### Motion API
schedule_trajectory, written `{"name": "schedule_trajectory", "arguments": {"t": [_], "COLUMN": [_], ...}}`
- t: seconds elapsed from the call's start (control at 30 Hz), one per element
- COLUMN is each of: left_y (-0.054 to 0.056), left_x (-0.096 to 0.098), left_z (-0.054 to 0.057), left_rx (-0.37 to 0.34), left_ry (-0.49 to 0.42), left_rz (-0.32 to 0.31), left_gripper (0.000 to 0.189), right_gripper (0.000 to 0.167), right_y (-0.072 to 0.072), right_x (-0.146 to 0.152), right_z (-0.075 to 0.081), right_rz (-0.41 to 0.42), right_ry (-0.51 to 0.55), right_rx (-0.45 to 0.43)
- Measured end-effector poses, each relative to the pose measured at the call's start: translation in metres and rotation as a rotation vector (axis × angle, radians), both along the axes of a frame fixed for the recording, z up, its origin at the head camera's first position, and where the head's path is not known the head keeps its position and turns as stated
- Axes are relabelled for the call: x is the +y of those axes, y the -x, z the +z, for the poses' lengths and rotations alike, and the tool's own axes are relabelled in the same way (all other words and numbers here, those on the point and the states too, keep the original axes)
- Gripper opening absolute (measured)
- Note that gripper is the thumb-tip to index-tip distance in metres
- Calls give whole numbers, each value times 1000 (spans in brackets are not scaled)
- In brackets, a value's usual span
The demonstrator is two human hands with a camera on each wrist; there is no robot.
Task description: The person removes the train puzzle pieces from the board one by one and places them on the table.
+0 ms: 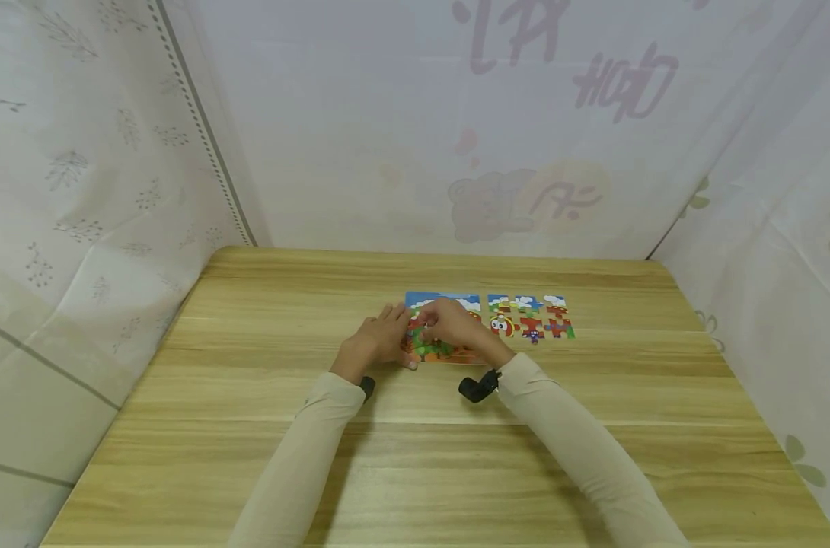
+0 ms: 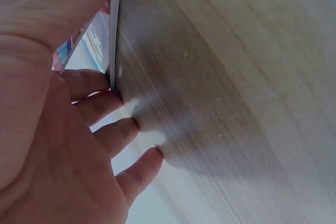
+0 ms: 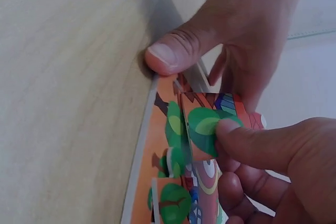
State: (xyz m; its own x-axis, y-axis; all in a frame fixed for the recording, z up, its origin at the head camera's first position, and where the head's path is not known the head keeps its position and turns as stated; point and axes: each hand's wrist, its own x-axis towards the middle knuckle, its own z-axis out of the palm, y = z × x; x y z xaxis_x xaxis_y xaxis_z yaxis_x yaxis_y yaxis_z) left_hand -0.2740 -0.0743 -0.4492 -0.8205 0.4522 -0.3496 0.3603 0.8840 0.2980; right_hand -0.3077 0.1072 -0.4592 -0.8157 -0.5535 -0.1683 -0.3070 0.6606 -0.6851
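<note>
Yellowish wood-grain table [image 1: 401, 472] meets a pale printed backdrop [image 1: 360, 137] at twelve o'clock, as the right hand [image 1: 451, 323] pinches a puzzle piece [image 3: 202, 129] over the central puzzle board [image 3: 148, 150], whose nine-o'clock edge the left hand [image 1: 384, 336] touches, fingers extended.

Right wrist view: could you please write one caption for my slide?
The right hand pinches a puzzle piece over the puzzle board while the left hand rests at its edge.

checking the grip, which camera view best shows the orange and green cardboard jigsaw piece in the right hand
The right wrist view: the jigsaw piece appears large, its printed face visible, pinched by the right hand. The head view leaves it too small and covered to make out; the left wrist view shows at most a sliver.
</note>
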Motion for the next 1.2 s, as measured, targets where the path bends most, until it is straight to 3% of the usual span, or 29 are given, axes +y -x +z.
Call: {"name": "schedule_trajectory", "arguments": {"t": [0.3, 0.63, 0.87, 1.2], "left_y": [-1, 0, 2, 3], "left_x": [1, 3, 3, 4], "left_z": [0, 1, -2, -3], "left_rx": [-3, -12, 3, 17], "left_ry": [-5, -21, -1, 3], "left_rz": [7, 31, 28, 27], "left_gripper": [107, 107, 109, 109], "right_gripper": [19, 14, 14, 14], "right_y": [5, 8, 5, -3], "right_x": [16, 41, 64, 98], "right_z": [-1, 1, 5, 2], "right_rz": [-11, -210, -295, -322], "right_ry": [78, 206, 209, 222], "right_rx": [-27, -189, -206, -207]}}
